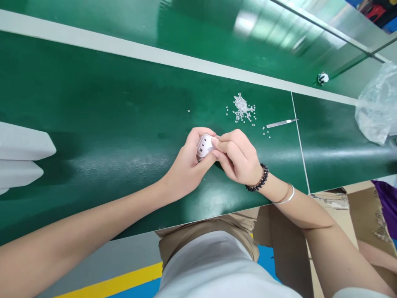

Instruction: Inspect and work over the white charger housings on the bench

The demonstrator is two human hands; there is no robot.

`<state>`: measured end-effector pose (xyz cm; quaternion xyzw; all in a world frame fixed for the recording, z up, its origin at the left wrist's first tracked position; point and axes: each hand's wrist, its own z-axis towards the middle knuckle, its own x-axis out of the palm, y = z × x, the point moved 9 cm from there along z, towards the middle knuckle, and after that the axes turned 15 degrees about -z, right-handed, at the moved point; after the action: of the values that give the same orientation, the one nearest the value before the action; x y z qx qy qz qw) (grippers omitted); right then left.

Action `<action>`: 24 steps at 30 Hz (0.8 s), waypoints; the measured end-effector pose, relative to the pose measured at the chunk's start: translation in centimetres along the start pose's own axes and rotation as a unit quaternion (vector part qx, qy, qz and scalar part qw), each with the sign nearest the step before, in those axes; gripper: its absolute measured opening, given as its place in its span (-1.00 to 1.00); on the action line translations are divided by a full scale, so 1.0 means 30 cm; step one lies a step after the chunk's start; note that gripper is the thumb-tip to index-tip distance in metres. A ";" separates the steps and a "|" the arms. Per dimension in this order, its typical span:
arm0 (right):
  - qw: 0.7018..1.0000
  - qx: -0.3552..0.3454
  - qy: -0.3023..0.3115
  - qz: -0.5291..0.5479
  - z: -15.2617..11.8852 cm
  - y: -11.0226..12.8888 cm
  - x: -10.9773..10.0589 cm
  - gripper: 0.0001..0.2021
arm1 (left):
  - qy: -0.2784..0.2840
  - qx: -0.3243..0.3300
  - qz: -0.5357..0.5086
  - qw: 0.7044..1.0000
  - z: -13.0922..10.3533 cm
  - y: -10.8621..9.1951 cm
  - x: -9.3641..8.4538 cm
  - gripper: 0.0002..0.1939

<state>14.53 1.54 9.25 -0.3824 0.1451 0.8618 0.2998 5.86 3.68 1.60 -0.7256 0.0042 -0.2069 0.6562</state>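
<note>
A small white plastic part (204, 145) with several dark slots is held over the green table, near the middle of the view. My left hand (189, 165) is closed around its left side, thumb below and index finger above. The fingers of my right hand (237, 157) press together at the part's right end and cover that end. Whether they also pinch a small piece is hidden. Beyond my right hand lies a pile of small clear pieces (242, 108), with a few scattered around it. Metal tweezers (281, 123) rest to the right of the pile.
White objects (23, 145) stand at the left edge of the green table (93, 103). A clear plastic bag (376, 105) sits at the far right. A small black-and-white object (323, 78) is behind the pale strip. Cardboard (287, 244) is below the table at the right.
</note>
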 end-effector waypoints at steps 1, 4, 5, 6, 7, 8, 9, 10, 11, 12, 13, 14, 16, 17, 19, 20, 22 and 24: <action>1.000 0.003 -0.003 0.006 -0.001 -0.004 -0.002 -0.91 | -0.001 0.001 -0.015 1.000 0.003 -0.003 -0.002 -0.72; 1.000 0.011 -0.012 0.014 -0.002 -0.015 -0.009 -0.86 | -0.006 0.000 -0.045 0.999 0.007 -0.006 -0.002 -0.69; 1.000 0.016 -0.011 0.015 -0.002 -0.019 -0.011 -0.84 | -0.009 -0.005 -0.049 0.999 0.006 -0.004 -0.002 -0.69; 1.000 0.023 -0.009 0.019 -0.002 -0.025 -0.012 -0.82 | -0.012 -0.009 -0.055 0.998 0.005 -0.002 -0.002 -0.70; 0.999 0.035 -0.006 0.027 -0.003 -0.034 -0.013 -0.80 | -0.013 -0.015 -0.062 0.998 0.004 0.001 -0.002 -0.70; 0.998 0.051 -0.002 0.041 -0.003 -0.045 -0.015 -0.78 | -0.012 -0.022 -0.072 0.997 0.003 0.004 -0.001 -0.70; 0.995 0.074 -0.001 0.060 -0.004 -0.061 -0.016 -0.77 | -0.008 -0.030 -0.084 0.996 0.003 0.007 0.000 -0.69; 0.991 0.105 0.000 0.082 -0.007 -0.083 -0.017 -0.78 | -0.002 -0.039 -0.098 0.994 0.003 0.008 0.001 -0.68; 0.984 0.142 0.002 0.105 -0.011 -0.108 -0.015 -0.79 | 0.005 -0.050 -0.111 0.993 0.005 0.009 0.001 -0.67; 0.975 0.180 0.007 0.129 -0.018 -0.135 -0.010 -0.79 | 0.015 -0.064 -0.121 0.990 0.008 0.010 0.002 -0.66; 0.964 0.214 0.020 0.157 -0.026 -0.158 0.002 -0.79 | 0.028 -0.079 -0.127 0.988 0.012 0.010 0.003 -0.66; 0.951 0.241 0.040 0.189 -0.033 -0.176 0.020 -0.78 | 0.042 -0.093 -0.130 0.986 0.015 0.009 0.006 -0.66; 0.921 0.270 0.089 0.265 -0.046 -0.191 0.062 -0.75 | 0.073 -0.116 -0.134 0.981 0.021 0.004 0.012 -0.65; 0.906 0.277 0.110 0.302 -0.051 -0.191 0.080 -0.75 | 0.084 -0.122 -0.135 0.980 0.023 0.002 0.013 -0.64; 0.875 0.292 0.127 0.365 -0.058 -0.190 0.100 -0.78 | 0.092 -0.122 -0.134 0.979 0.025 -0.003 0.010 -0.59; 0.861 0.300 0.126 0.390 -0.060 -0.189 0.104 -0.80 | 0.096 -0.118 -0.133 0.979 0.025 -0.006 0.010 -0.58; 0.838 0.310 0.115 0.435 -0.060 -0.184 0.105 -0.84 | 0.105 -0.108 -0.131 0.980 0.022 -0.009 0.011 -0.60; 0.817 0.319 0.107 0.468 -0.060 -0.177 0.105 -0.87 | 0.106 -0.105 -0.124 0.981 0.017 -0.006 0.010 -0.65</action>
<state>17.22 6.08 5.60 -0.2413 0.6042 0.7577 -0.0517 6.24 4.11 1.85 -0.7592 0.0053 -0.3603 0.5420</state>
